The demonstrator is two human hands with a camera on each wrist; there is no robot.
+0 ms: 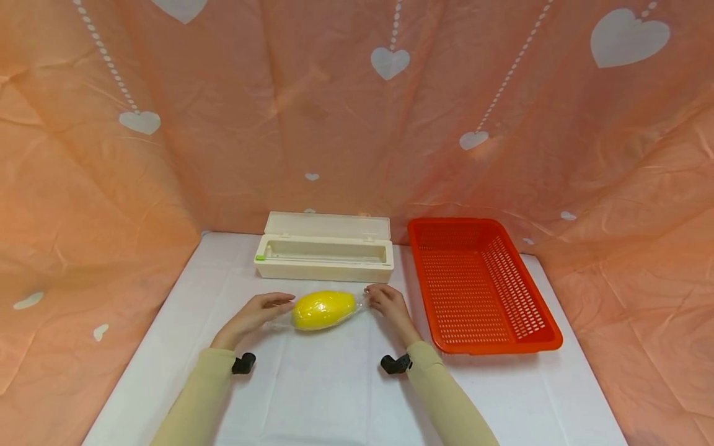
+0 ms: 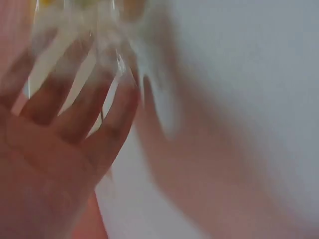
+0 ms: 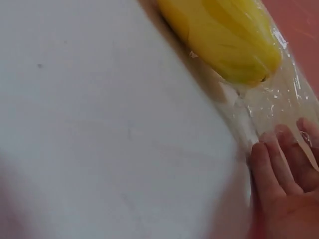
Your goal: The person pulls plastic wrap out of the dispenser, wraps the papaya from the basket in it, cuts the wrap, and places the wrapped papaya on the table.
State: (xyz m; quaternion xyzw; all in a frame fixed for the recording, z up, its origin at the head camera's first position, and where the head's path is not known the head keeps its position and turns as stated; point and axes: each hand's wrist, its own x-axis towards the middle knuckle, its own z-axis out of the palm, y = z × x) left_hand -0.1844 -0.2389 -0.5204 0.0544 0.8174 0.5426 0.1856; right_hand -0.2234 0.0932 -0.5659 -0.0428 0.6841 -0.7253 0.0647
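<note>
A yellow oval fruit (image 1: 323, 310) lies on the white-covered table inside clear plastic film, whose loose ends reach out on both sides. At its left end is my left hand (image 1: 255, 317), its fingers spread and touching the film; in the left wrist view the film (image 2: 107, 35) overlaps the fingertips. My right hand (image 1: 390, 310) is at the other end, fingers side by side against the film (image 3: 271, 107), a little short of the fruit's tip. The right thumb is mostly out of sight in the right wrist view.
Behind the fruit stands a long cream film dispenser box (image 1: 326, 271), lid raised, with a small green slider (image 1: 260, 257) at its left. A red perforated plastic basket (image 1: 437, 310) is to the right. Pink cloth with hearts (image 1: 346, 124) hangs behind the table.
</note>
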